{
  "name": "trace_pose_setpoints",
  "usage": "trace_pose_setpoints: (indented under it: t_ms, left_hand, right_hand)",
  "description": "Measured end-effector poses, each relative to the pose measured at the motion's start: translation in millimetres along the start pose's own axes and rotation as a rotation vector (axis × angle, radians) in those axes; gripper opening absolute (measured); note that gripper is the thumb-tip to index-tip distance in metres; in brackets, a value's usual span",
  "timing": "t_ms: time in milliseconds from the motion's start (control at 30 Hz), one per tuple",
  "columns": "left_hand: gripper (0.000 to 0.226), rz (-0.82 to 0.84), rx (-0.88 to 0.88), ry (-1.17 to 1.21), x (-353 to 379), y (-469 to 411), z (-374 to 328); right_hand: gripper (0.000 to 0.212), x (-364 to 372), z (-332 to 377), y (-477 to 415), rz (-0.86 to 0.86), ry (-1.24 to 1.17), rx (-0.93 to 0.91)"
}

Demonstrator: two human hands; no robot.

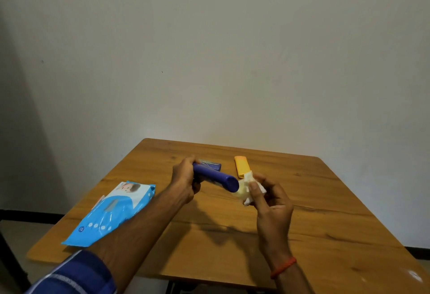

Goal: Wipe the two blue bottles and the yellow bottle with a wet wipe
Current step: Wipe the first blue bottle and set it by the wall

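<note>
Fingers (186, 172) of my left hand (183, 182) are clenched round one blue bottle (216, 177), lifted above the worktop (325, 212) and lying sideways. Left of that bottle lies the wipes pack (111, 214); its print is too blurred to read. Just behind the held bottle lies the second blue bottle (213, 165); right of it lies the yellow bottle (242, 165). My right hand (270, 203) pinches a crumpled wet wipe (247, 191) against the held bottle's end.
</note>
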State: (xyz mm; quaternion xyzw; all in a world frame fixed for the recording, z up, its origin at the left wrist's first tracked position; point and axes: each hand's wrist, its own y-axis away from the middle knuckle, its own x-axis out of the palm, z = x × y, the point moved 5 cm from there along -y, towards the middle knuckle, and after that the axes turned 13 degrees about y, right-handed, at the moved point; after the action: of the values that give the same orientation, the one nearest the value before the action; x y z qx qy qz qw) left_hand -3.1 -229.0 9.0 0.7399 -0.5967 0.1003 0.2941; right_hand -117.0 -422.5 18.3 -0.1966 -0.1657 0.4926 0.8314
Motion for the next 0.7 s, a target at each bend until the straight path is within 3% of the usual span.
trace_pose_setpoints:
  t_ms: [100, 200, 367, 533, 600, 700]
  left_hand:
    - [0.024, -0.035, 0.038, -0.012, 0, 2, 2]
    - [0.029, -0.038, 0.061, -0.022, 2, 3, 4]
    - [0.043, 0.012, 0.202, -0.211, 3, 4, -5]
    - [0.025, 0.295, 0.246, -0.282, 12, 18, -10]
    - [0.023, 0.4, 0.295, -0.367, 15, 21, -11]
    - [0.024, 0.463, 0.376, -0.443, 16, 21, -10]
  right_hand:
    - [0.026, 11, 11, 1, 0.17, 0.08, -0.13]
    - [0.024, 16, 13, -1, 0.167, 0.202, -0.203]
    - [0.017, 15, -4, -7, 0.091, 0.129, 0.027]
    - [0.016, 5, -34, -14, -0.008, -0.151, 0.46]
    - [0.013, 1, -36, -18, -0.037, -0.158, 0.467]
    - [0.014, -7, -32, -23, -0.124, 0.041, 0.304]
